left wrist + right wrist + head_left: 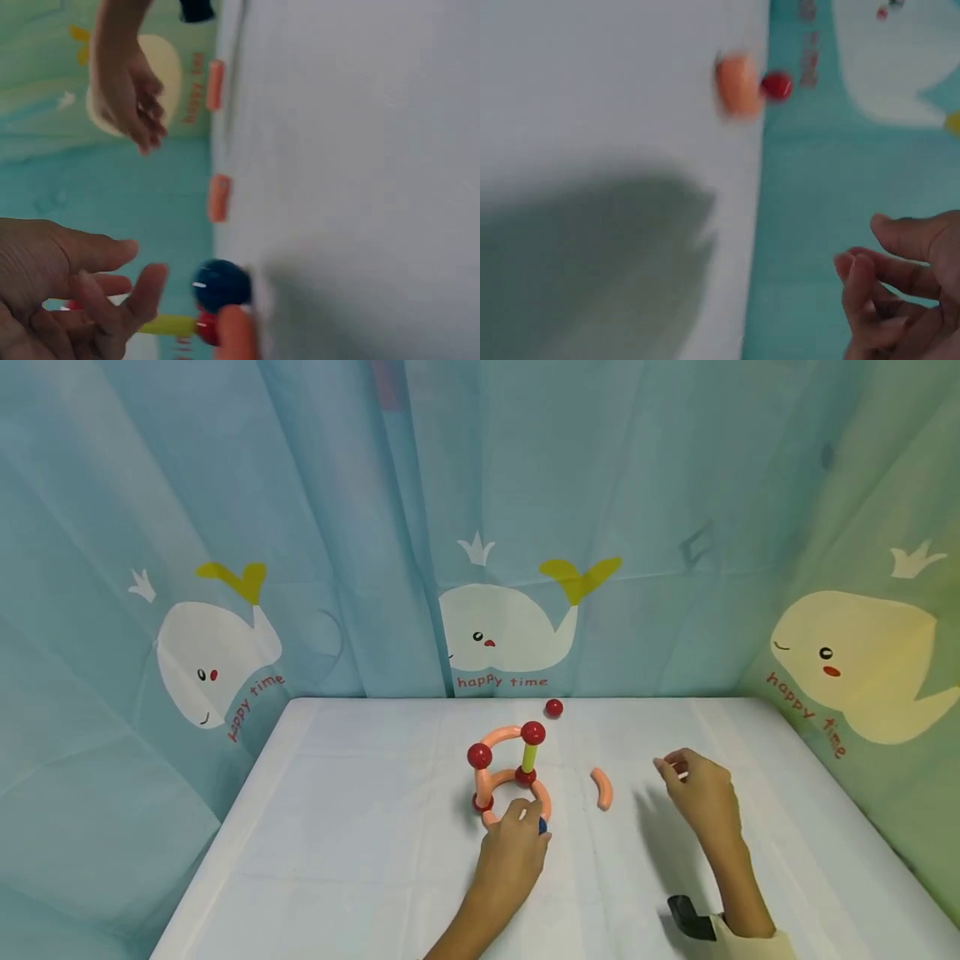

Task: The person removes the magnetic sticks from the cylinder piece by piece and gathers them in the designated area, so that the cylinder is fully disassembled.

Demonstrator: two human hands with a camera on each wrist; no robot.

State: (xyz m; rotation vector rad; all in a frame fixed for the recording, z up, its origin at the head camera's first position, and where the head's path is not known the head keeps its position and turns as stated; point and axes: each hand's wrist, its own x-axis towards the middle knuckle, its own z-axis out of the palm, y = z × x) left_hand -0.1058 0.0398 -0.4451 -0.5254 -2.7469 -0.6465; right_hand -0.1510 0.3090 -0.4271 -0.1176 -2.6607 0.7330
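A toy frame of curved orange rods [543, 797], red balls [479, 756] and one upright yellow-green rod [529, 757] stands on the table. A blue ball [222, 286] sits at its near side, mostly covered by my left hand in the head view. My left hand [512, 853] hovers over that near side, fingers loosely bent; in the left wrist view a gap shows between fingertips and blue ball. To the right, my right hand [701, 793] is raised above the table, fingers loosely curled, holding nothing. A loose curved orange rod [602, 788] lies between frame and right hand.
A loose red ball [553, 708] lies at the table's back edge. The white-covered table [337, 843] meets a blue-green curtain [360, 527] with whale prints behind and at the sides. A black piece [692, 918] sits by my right wrist.
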